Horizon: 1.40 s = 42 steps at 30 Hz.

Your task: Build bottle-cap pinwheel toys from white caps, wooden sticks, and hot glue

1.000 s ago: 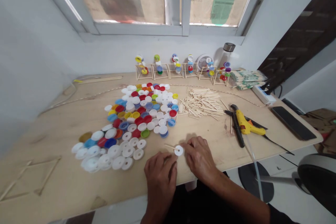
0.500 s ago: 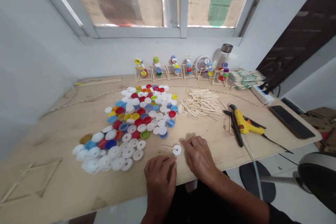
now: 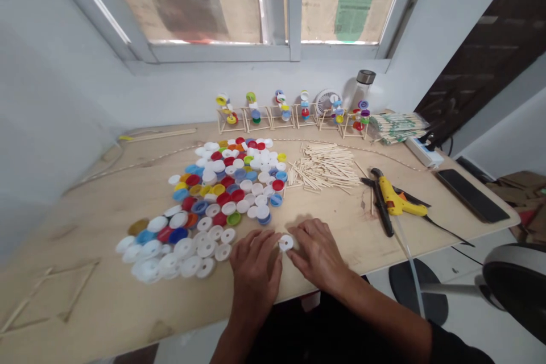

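A small white plastic disc with a centre hole (image 3: 286, 243) lies on the table between my two hands. My left hand (image 3: 256, 261) is at its left, palm down, with thumb and fingers closed on a short wooden stick that meets the disc; the fingers hide most of this stick. My right hand (image 3: 319, 253) is curled at the disc's right side, index finger and thumb at its edge. Left of my hands spreads a large heap of coloured and white bottle caps (image 3: 224, 199), the nearest white ones with holes.
Loose sticks (image 3: 326, 168) are piled beyond my hands. A yellow glue gun (image 3: 396, 199) on a black stand, a phone (image 3: 472, 195) and a power strip (image 3: 424, 152) lie right. Several stick frames with cap wheels (image 3: 281, 111) line the wall. A stick square (image 3: 49, 296) lies front left.
My left hand has moved up to the disc and now covers the stick. My right hand has shifted left to the disc's edge. The view has shifted slightly.
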Available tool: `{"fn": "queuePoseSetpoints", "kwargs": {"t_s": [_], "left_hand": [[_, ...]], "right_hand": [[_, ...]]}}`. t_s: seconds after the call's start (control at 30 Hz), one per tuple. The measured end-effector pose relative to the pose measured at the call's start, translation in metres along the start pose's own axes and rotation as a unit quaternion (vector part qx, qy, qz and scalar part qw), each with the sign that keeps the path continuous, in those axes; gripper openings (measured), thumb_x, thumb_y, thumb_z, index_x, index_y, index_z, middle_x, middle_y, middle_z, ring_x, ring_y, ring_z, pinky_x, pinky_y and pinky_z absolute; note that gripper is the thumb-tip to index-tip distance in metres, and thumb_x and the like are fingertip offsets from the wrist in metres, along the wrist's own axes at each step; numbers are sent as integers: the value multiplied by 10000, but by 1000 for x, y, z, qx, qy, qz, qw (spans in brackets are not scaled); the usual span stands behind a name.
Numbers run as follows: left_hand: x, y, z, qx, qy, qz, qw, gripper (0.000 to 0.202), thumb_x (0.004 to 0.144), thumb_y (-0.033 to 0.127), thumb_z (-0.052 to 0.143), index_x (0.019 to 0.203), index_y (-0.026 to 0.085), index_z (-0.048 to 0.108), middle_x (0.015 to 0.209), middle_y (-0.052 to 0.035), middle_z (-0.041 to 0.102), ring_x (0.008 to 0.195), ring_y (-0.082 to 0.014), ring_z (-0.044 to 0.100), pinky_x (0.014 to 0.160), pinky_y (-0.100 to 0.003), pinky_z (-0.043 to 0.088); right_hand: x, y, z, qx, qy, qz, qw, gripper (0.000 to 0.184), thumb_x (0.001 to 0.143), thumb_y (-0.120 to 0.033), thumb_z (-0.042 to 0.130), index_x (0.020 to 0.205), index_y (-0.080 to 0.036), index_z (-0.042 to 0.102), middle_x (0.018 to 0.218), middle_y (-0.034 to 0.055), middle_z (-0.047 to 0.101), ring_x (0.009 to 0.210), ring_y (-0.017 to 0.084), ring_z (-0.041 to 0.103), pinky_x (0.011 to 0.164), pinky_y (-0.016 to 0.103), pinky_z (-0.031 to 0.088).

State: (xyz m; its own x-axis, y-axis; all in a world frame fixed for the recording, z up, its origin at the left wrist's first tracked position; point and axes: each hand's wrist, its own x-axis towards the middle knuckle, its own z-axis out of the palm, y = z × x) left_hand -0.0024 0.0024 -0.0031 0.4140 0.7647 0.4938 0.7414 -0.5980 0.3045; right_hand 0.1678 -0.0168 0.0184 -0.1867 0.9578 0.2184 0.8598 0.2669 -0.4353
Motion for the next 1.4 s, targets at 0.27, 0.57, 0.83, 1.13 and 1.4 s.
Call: {"fn": "queuePoseSetpoints", "kwargs": {"t_s": [0.27,0.57,0.83,1.13,1.4], "left_hand": [[1,2,1,2,-6,-2,1000,298,837,153,504,1096,220,635,1059,-86,692,1095,-281,563,937,-475,365],[-1,1,3,16,7,18,1000,302,822,117,521,1079,213,647,1068,-89,689,1093,-282,554,955,-483,344],[-2,3,3,30,6,20,999,347,809,90,524,1095,235,656,1071,-80,698,1097,-292,556,968,-510,325],[-2,6,2,50,-2,12,999,352,820,104,518,1104,262,652,1064,-51,706,1090,-287,550,986,-514,288],[-1,12,1,58,7,0,998,337,824,101,511,1090,247,658,1062,-60,708,1067,-289,559,974,-514,289]], "right_hand": [[8,-1,11,-23,6,-13,1000,252,836,-255,616,1085,-217,592,943,65,583,900,239,467,799,376,350],[8,-2,12,-30,11,-7,999,177,850,-251,596,1023,-215,604,910,61,576,874,232,460,781,369,339],[8,0,13,-20,8,-3,1000,205,835,-238,616,1039,-218,600,930,59,580,890,232,459,803,372,342],[8,-1,12,-20,7,-3,1000,209,830,-241,623,1038,-221,604,922,57,579,885,232,459,789,369,339],[9,-2,11,-24,-5,6,1000,231,829,-250,625,1056,-213,606,941,61,580,903,238,449,795,376,336]]}}
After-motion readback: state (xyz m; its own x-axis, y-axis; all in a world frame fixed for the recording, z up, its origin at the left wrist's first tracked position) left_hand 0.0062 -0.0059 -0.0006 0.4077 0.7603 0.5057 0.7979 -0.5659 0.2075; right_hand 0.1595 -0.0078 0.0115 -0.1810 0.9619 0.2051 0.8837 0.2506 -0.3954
